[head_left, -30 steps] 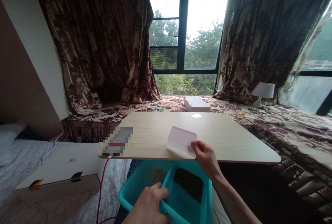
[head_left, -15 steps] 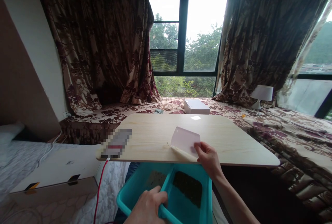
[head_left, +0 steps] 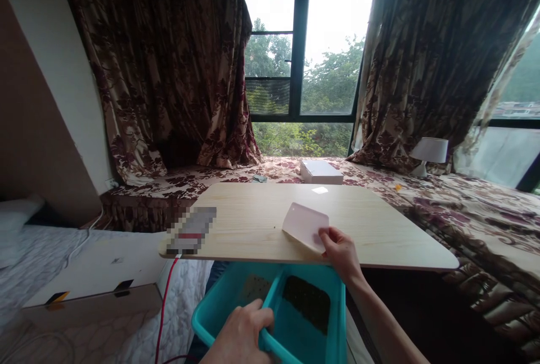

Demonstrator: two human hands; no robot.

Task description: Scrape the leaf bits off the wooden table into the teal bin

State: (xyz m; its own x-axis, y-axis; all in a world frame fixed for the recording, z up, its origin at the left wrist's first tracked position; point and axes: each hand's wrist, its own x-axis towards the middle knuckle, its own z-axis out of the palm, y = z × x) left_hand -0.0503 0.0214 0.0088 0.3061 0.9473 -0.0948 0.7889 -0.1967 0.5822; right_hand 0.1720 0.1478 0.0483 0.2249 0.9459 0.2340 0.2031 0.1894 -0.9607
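Note:
My right hand (head_left: 341, 252) pinches a pale, translucent plastic scraper card (head_left: 305, 225) by its near corner and holds it tilted over the near edge of a light wooden table (head_left: 379, 229). Below the table edge my left hand (head_left: 240, 336) grips the rim of a teal plastic bin (head_left: 337, 319). Dark crumbly matter (head_left: 306, 301) lies on the bottom of the bin, with a thinner patch on its left side.
A blurred-out flat object (head_left: 192, 231) lies at the table's left end, with a red cable (head_left: 162, 308) hanging below it. Behind are a patterned window seat, a white box (head_left: 320, 171) and a small white lamp (head_left: 428, 153). A bed and a cardboard box (head_left: 97, 274) stand at the left.
The scraper card has moved slightly right and farther onto the table, and the pale streak seen under it earlier no longer shows. My left hand keeps its hold on the bin.

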